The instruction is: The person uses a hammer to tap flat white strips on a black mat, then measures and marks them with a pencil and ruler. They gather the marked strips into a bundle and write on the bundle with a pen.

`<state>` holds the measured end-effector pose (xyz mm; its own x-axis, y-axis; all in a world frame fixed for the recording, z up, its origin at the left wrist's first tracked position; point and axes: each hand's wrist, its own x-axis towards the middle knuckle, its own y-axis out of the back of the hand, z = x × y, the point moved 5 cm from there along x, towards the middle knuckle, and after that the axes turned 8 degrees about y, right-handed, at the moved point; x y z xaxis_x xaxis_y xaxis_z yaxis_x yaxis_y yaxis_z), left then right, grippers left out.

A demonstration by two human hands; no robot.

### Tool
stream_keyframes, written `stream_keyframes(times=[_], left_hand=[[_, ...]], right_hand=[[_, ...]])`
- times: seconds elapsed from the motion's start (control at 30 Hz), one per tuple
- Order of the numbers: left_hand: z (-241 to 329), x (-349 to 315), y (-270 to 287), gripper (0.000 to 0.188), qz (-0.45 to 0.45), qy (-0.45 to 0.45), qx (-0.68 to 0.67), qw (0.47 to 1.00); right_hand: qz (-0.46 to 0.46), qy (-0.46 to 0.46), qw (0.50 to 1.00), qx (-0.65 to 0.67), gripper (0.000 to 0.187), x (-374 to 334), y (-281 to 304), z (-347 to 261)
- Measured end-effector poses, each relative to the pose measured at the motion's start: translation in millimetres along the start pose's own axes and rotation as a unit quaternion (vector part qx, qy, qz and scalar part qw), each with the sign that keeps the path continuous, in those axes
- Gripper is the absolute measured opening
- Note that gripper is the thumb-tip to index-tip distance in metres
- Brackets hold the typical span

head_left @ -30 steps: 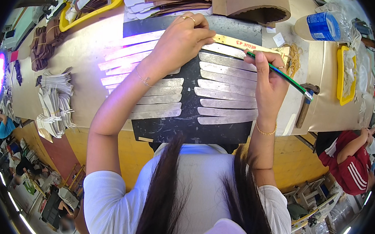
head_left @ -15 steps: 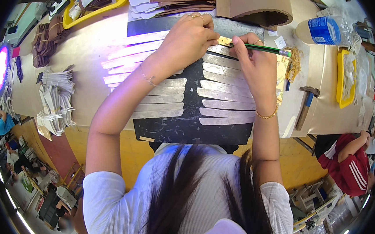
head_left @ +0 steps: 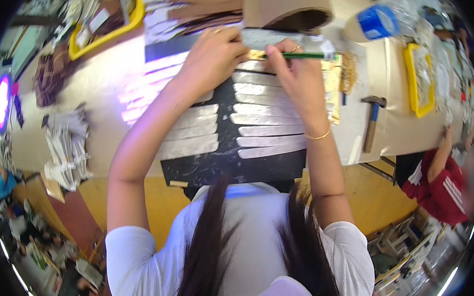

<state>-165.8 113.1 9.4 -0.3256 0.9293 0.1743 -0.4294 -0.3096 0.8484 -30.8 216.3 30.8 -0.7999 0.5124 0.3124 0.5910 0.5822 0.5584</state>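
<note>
Green pencil at a yellow strip, clutter beyond.
The right hand curls closed around the pencil; the left hand bends its fingers at the strip, grip unclear. Both hands partly cover it. Silvery strips lie nearer; brown strips and curved cardboard crowd behind, a hammer right.

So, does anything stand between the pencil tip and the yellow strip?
Nothing visible does. The right hand holds the pencil with its tip at the yellow strip, though blur hides whether they touch; the left hand sits left of there.
</note>
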Motion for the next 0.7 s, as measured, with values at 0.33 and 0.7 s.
stream_keyframes(times=[0.33, 0.7], left_hand=[[72, -49, 43, 0.033, 0.116, -0.208, 0.077, 0.968], [20, -209, 30, 0.049, 0.127, 0.175, 0.040, 0.976]], right_hand=[[-0.017, 0.114, 0.970, -0.216, 0.023, -49, 45, -45], [0.219, -0.226, 0.922, -0.226, 0.016, -170, 139, 100]])
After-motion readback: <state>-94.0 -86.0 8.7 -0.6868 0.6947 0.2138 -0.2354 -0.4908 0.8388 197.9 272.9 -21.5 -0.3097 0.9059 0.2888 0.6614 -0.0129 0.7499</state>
